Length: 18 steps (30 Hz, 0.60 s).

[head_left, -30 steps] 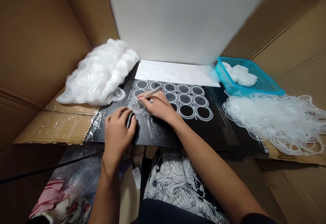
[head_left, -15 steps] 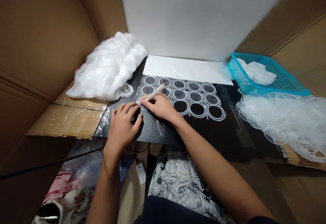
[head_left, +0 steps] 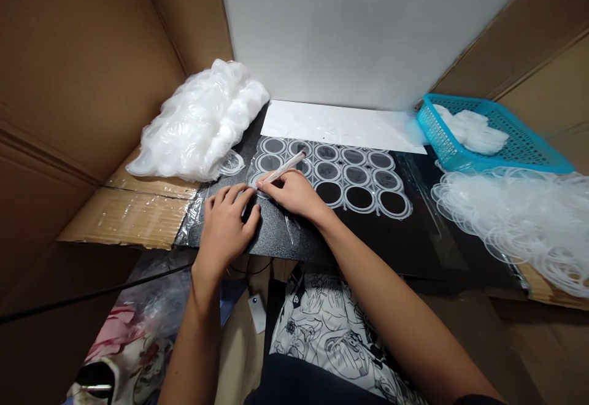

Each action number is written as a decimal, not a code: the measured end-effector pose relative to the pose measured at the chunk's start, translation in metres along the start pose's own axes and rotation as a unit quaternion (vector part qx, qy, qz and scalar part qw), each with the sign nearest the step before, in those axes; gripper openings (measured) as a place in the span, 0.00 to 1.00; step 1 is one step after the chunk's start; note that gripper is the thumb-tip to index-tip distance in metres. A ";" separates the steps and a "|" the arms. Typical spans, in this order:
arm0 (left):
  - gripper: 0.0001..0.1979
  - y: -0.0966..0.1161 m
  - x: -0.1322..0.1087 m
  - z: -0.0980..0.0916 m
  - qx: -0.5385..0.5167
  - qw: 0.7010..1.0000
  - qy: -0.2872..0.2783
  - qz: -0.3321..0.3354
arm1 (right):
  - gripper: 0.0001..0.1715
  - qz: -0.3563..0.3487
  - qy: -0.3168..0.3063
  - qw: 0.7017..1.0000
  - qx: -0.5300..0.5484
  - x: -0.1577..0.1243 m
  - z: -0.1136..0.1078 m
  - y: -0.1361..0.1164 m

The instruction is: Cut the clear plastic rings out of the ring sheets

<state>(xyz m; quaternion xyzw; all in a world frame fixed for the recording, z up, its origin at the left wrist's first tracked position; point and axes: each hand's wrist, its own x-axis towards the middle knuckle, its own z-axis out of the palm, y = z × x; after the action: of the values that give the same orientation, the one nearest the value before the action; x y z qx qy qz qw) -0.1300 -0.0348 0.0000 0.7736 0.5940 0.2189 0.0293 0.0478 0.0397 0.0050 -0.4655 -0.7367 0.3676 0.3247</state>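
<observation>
At the centre of the frame, a clear sheet of joined rings [head_left: 341,173] lies flat on the black table top [head_left: 271,236], in three rows. The right hand [head_left: 297,195] is closed in a writing grip around a white pen-shaped tool [head_left: 288,167], whose dark end slants up and to the right. Its lower end is hidden at the fingertips, so I cannot tell if it touches the plastic.

The left hand [head_left: 226,224] is placed palm down, left of centre, with fingers bent and the thumb well apart from the forefinger. I do not see anything held in it. Its fingertips are just beside those of the right hand, at the lower-left ring [head_left: 253,178].

Compared with one second ago, the two hands have come closer together, and this ring, which was visible then, is now mostly covered by fingers. Also the tool stands steeper. I judge that the work is concentrated on this ring, with the left hand perhaps steadying the sheet's edge.

In the upper left there is a white bundle in clear plastic [head_left: 197,124]; in the upper right, a turquoise basket [head_left: 440,140] with white pieces [head_left: 478,132] inside. Below it, a heap of loose clear rings [head_left: 510,208] spreads.
</observation>
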 end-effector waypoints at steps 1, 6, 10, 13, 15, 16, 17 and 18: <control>0.16 0.000 0.000 0.000 0.001 1.000 0.000 -0.001 | 0.10 -0.002 0.002 1.000 -0.015 0.000 0.000 0.001; 0.15 0.001 -0.001 0.000 0.008 1.000 0.007 -0.003 | 0.12 -0.018 0.009 0.996 -0.087 -0.004 0.004 0.002; 0.14 0.002 -0.002 0.001 0.017 1.000 0.010 0.002 | 0.12 -0.027 0.016 0.995 -0.096 -0.006 0.005 0.002; 0.14 0.002 -0.001 0.002 0.020 1.000 0.010 0.003 | 0.12 -0.025 0.019 0.994 -0.100 -0.006 0.004 0.002; 0.14 0.002 -0.001 0.002 0.020 1.000 0.012 0.003 | 0.12 -0.027 0.018 0.995 -0.099 -0.006 0.004 0.002; 0.14 0.001 -0.001 0.002 0.019 1.000 0.013 0.004 | 0.12 -0.027 0.017 0.995 -0.099 -0.006 0.004 0.002; 0.14 0.001 -0.001 0.002 0.018 1.000 0.014 0.006 | 0.12 -0.026 0.017 0.995 -0.099 -0.006 0.003 0.002; 0.14 0.001 -0.001 0.002 0.017 1.000 0.016 0.007 | 0.12 -0.024 0.016 0.995 -0.098 -0.005 0.003 0.002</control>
<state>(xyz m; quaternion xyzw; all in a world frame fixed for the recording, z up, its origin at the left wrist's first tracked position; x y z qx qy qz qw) -0.1287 -0.0361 -0.0015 0.7746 0.5925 0.2212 0.0057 0.0478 0.0345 0.0008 -0.4829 -0.7750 0.2781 0.2980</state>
